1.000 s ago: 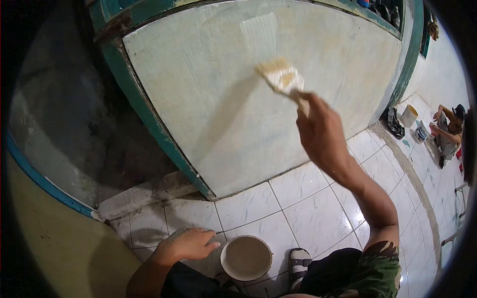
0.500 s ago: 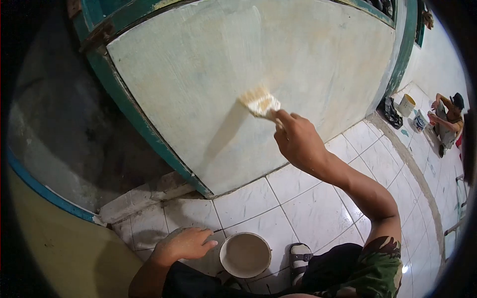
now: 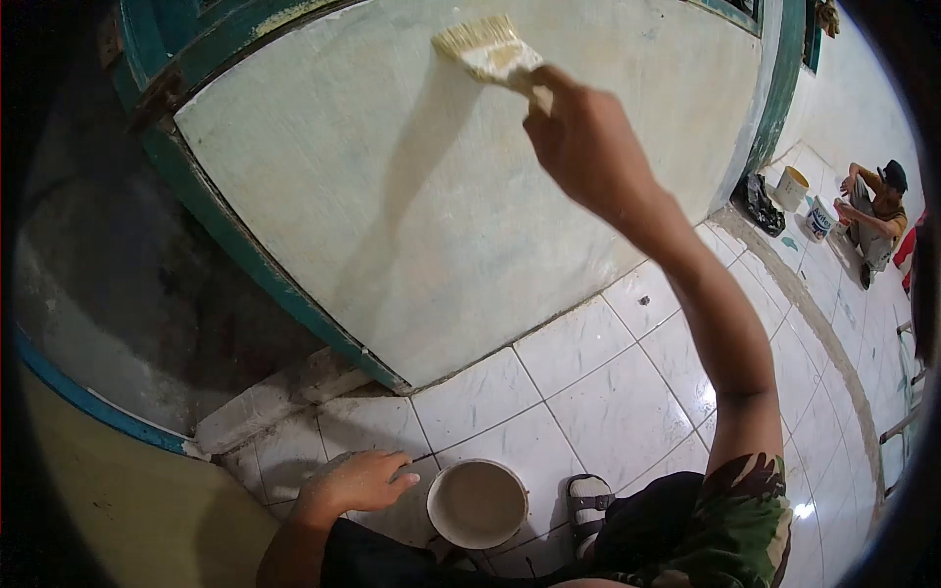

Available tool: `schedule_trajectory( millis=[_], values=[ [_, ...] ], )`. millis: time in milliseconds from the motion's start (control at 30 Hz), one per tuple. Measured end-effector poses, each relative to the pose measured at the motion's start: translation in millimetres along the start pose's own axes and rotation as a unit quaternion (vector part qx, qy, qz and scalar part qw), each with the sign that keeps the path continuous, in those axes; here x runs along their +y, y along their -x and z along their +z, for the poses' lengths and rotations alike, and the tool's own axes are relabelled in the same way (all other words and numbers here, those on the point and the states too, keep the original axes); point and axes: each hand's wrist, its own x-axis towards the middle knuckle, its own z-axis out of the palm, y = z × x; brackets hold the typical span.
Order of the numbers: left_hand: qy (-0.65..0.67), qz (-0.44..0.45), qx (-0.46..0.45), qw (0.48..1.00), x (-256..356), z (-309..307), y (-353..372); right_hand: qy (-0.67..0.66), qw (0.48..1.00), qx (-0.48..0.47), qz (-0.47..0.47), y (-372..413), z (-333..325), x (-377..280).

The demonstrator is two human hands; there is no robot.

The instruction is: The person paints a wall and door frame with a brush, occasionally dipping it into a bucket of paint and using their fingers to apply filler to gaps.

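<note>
My right hand (image 3: 593, 147) is closed round the handle of a wide paintbrush (image 3: 490, 51), its pale bristles and ferrule coated in white paint. The bristles are at the upper part of a whitish wall panel (image 3: 470, 206), where the brush and hand cast a long shadow. Low on the left, my left hand (image 3: 365, 480) hangs with its fingers loosely spread and nothing in them. Just right of it a round bucket (image 3: 477, 504) stands on the floor, a greyish-beige surface showing inside.
Green wooden frame (image 3: 265, 260) edges the panel beside a dark doorway. White tiles (image 3: 618, 412) cover the floor. Toward the right are a black plastic bag (image 3: 762, 208), a yellow-lined bucket (image 3: 791, 188), a labelled paint pail (image 3: 821, 218) and a crouching person (image 3: 874, 220). My sandalled foot (image 3: 589, 510) is beside the bucket.
My right hand has carried the paintbrush upward and slightly left along the panel. My left hand stays low beside the bucket, and the view has shifted slightly.
</note>
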Motion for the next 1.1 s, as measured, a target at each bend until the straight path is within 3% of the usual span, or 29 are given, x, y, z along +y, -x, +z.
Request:
schedule_trajectory(
  millis=[200, 267, 333, 433, 500, 600, 733, 800, 933, 1033, 1100],
  values=[
    [0.006, 0.016, 0.014, 1.000, -4, 2, 2, 0.007, 0.988, -0.146, 0.059, 80, 22, 33],
    [0.001, -0.018, -0.003, 1.000, 1, -4, 5, 0.016, 0.981, -0.176, 0.075, 97, 22, 40],
    [-0.004, -0.016, 0.002, 1.000, -2, -1, 5, 0.034, 0.958, -0.265, 0.103, 104, 18, 43],
    [-0.014, 0.005, 0.019, 1.000, -9, 7, 4, 0.022, 0.957, -0.268, 0.111, 92, 10, 42],
    [-0.019, 0.024, 0.029, 0.999, -10, 12, 4, 0.031, 0.978, -0.203, 0.049, 69, 7, 45],
    [-0.012, 0.039, 0.043, 0.998, -10, 14, 4, 0.026, 0.985, -0.148, 0.090, 19, -22, 4],
    [-0.034, 0.014, 0.015, 0.999, -9, 7, -1, 0.048, 0.991, -0.099, 0.082, 0, -32, -7],
    [-0.026, 0.008, 0.007, 1.000, -9, 6, -1, 0.051, 0.998, -0.018, 0.028, -3, -35, -5],
    [-0.023, 0.012, 0.009, 1.000, -16, 12, -5, 0.013, 0.998, 0.045, 0.032, -13, -43, -24],
    [-0.021, 0.010, 0.000, 1.000, -14, 6, -4, 0.022, 0.997, 0.078, -0.001, -20, -29, -26],
    [-0.022, 0.004, -0.011, 1.000, -11, 5, -3, 0.002, 0.999, 0.037, 0.007, -15, -13, -24]
  ],
)
